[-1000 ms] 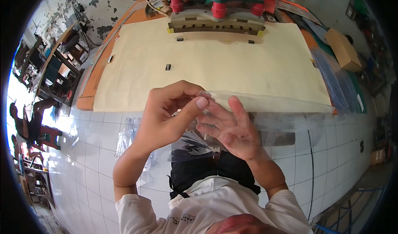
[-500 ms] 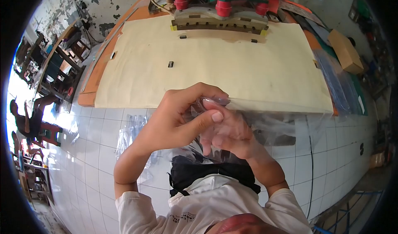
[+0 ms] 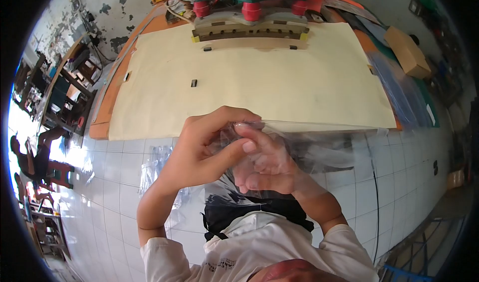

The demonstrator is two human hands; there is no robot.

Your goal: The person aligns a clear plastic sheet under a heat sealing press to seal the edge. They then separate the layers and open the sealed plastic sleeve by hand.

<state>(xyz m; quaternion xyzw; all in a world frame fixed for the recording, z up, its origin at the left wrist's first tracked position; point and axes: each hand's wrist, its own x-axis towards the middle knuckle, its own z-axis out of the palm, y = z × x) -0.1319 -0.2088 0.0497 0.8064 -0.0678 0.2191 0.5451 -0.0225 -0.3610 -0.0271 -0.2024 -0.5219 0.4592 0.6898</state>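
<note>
A thin clear plastic sheet (image 3: pixel 324 144) stretches to the right from between my hands, just in front of the table's near edge. My left hand (image 3: pixel 212 149) is closed on its left end, with the thumb bent toward the fingers. My right hand (image 3: pixel 272 164) shows through the film, its fingers curled and one fingertip close to the left thumb. The plastic is wrapped about that right hand, and exactly where it pinches the film is partly hidden by reflections.
Ahead is a table with a cream sheet (image 3: pixel 164 102) and small black pieces (image 3: pixel 194 83). A machine with red knobs (image 3: pixel 251 11) stands at its back. Clear plastic (image 3: pixel 404 95) and a cardboard box (image 3: pixel 406 52) lie at right. Another person (image 3: pixel 37 149) sits far left.
The view has shifted slightly, so the table and machine appear farther left. Both hands keep the plastic close together, and its upper edge now looks straighter and more taut toward the right.
</note>
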